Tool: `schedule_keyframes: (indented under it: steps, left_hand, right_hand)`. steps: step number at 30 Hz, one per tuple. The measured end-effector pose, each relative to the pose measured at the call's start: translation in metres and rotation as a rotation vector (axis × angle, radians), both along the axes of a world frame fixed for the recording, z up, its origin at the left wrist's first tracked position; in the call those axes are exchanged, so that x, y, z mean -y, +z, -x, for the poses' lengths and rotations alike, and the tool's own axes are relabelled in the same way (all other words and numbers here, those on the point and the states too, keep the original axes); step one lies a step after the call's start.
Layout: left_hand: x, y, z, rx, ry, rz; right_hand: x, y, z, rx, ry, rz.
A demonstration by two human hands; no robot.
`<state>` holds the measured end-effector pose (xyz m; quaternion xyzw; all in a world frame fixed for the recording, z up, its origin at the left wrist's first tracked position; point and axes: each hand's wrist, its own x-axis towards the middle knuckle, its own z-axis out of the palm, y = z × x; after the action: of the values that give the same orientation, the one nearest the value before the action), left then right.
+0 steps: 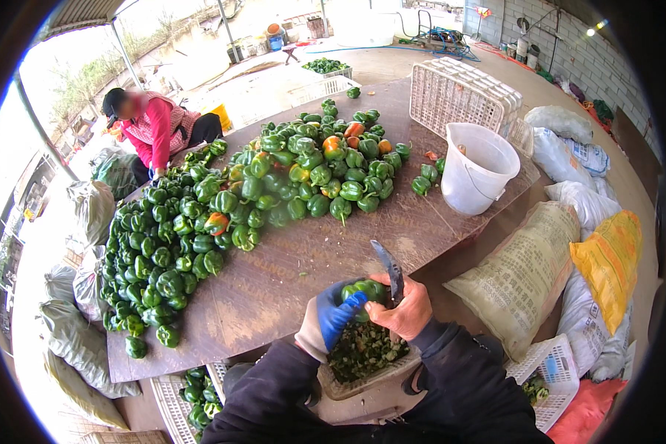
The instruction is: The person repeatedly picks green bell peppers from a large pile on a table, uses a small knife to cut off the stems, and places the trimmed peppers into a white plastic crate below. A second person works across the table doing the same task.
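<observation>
My left hand (333, 316), in a blue and white work glove, holds a green bell pepper (371, 289) above the near edge of the wooden table (277, 294). Bare, my right hand (408, 311) grips a curved knife (391, 266) whose dark blade points up and away; its thumb touches the pepper. Below both hands is a crate (361, 388) with green pepper scraps (361, 352) in it. A large heap of green bell peppers (166, 244), some with orange or red patches, spreads over the table's left and far parts.
A white plastic bucket (472, 188) and an upturned white crate (455, 100) stand at the table's right end. A person in a pink top (161, 127) works at the far left edge. Full sacks (521, 272) lie right; more sacks (77, 333) lie left. A crate of peppers (172, 405) sits below.
</observation>
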<state>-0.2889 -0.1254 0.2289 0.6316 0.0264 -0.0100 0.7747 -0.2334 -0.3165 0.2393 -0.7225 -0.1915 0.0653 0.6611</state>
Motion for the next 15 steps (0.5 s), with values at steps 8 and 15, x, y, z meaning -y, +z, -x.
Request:
schedule_keyframes:
  steps: [8,15]
  left_hand:
    - [0.001,0.002,0.006,-0.148,-0.031,-0.037]
    - [0.001,0.007,0.007,-0.117,-0.078,0.052]
  right_hand:
    - [0.006,-0.001,-0.013,-0.222,0.027,-0.163]
    - [0.001,-0.013,-0.02,0.014,-0.221,0.074]
